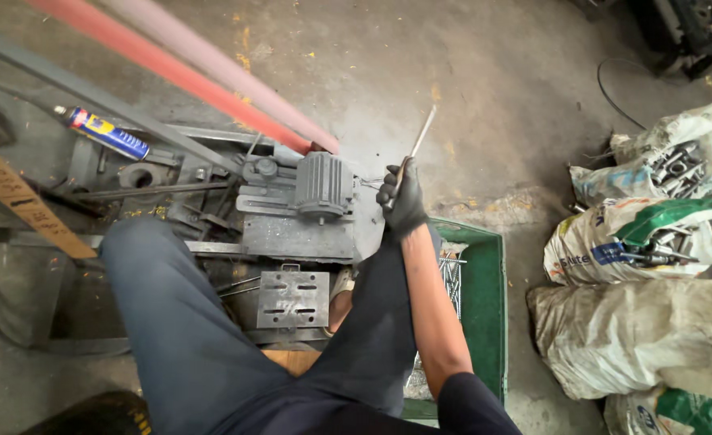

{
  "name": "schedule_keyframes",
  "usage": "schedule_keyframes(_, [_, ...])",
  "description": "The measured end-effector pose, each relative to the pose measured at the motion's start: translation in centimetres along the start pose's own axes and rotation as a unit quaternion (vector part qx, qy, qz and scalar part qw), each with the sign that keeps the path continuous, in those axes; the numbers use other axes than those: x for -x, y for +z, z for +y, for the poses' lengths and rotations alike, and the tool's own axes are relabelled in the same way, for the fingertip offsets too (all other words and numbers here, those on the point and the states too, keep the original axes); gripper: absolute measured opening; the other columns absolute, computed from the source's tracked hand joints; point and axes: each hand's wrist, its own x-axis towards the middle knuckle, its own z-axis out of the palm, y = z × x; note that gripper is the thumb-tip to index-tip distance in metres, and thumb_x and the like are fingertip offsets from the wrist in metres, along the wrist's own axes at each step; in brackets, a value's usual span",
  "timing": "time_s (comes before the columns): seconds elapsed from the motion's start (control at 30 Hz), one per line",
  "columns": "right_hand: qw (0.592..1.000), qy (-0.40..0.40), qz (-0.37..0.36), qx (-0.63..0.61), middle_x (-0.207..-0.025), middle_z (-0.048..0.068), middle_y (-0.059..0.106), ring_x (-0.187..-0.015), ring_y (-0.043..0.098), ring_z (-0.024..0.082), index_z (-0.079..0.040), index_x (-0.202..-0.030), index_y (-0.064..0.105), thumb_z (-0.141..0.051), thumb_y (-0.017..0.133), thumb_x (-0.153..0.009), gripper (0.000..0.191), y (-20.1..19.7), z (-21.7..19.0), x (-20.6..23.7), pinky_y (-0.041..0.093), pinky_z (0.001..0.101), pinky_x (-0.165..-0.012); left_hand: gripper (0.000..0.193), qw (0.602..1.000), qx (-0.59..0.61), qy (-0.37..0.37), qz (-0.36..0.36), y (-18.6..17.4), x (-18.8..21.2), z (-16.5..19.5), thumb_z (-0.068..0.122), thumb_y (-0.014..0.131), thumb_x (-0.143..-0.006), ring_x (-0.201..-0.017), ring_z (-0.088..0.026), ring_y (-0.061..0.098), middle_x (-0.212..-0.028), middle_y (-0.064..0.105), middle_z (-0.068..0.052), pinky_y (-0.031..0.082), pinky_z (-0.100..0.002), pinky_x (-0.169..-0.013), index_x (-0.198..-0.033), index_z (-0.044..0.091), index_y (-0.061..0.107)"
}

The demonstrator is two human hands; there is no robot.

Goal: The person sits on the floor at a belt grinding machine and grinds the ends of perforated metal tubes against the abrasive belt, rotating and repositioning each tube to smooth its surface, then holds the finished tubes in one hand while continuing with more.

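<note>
My right hand (402, 201), in a black glove, is closed around a thin metal rod (420, 138) that points up and away from me. The hand hovers just right of a grey finned electric motor (322, 185) mounted on a metal base plate (295, 238) on the floor. My left hand is out of sight. My legs in dark trousers (178, 322) frame a slotted steel plate (293, 300) that lies between them.
A green plastic crate (485, 298) with several metal rods sits under my right arm. Sacks of metal parts (654, 242) stand at the right. A blue and yellow spray can (104, 132), steel bars and red pipes (178, 68) lie at the left.
</note>
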Motion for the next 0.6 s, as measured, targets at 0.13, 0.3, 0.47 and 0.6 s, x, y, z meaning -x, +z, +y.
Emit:
schedule_keyframes(0.13, [0.994,0.023,-0.083,0.074,-0.065,-0.008,0.038,-0.049,0.035,0.004,-0.009,-0.118,0.053,-0.054,0.052,-0.106,0.047,2.4,1.4,6.3,0.031,0.0220,-0.043,0.023,0.996,0.086,-0.022,-0.021,1.4,2.2,4.0,0.009,0.072,-0.094,-0.095,-0.029,0.071,-0.101,0.071,-0.013,0.059,-0.044,-0.093,-0.114,0.000,0.065])
schedule_keyframes(0.3, [0.946,-0.045,-0.180,0.266,-0.063,-0.004,0.043,-0.048,0.039,0.006,-0.004,-0.122,0.056,-0.049,0.047,-0.105,0.049,3.5,5.3,13.5,0.032,0.0230,-0.042,0.019,0.935,0.323,-0.053,-0.135,-1.0,8.2,10.2,0.008,0.070,-0.097,-0.094,-0.028,0.071,-0.101,0.071,-0.012,0.059,-0.043,-0.093,-0.113,0.000,0.066])
schedule_keyframes(0.47, [0.919,0.009,-0.247,0.308,-0.061,-0.002,0.047,-0.046,0.041,0.006,0.000,-0.118,0.058,-0.042,0.048,-0.110,0.043,1.5,9.2,18.6,0.034,0.0238,-0.043,0.015,0.770,0.480,-0.082,-0.413,3.8,13.0,16.2,0.006,0.069,-0.099,-0.094,-0.027,0.071,-0.100,0.072,-0.011,0.060,-0.043,-0.093,-0.113,0.000,0.068])
schedule_keyframes(0.6, [0.878,-0.022,-0.270,0.395,-0.073,-0.001,0.057,-0.058,0.048,0.005,0.000,-0.115,0.060,-0.041,0.049,-0.110,0.043,-0.5,9.4,21.1,0.040,0.0226,-0.053,0.008,0.675,0.495,-0.112,-0.534,15.3,14.2,20.3,0.008,0.071,-0.094,-0.077,-0.023,0.069,-0.086,0.070,-0.009,0.059,-0.037,-0.074,-0.099,0.003,0.068])
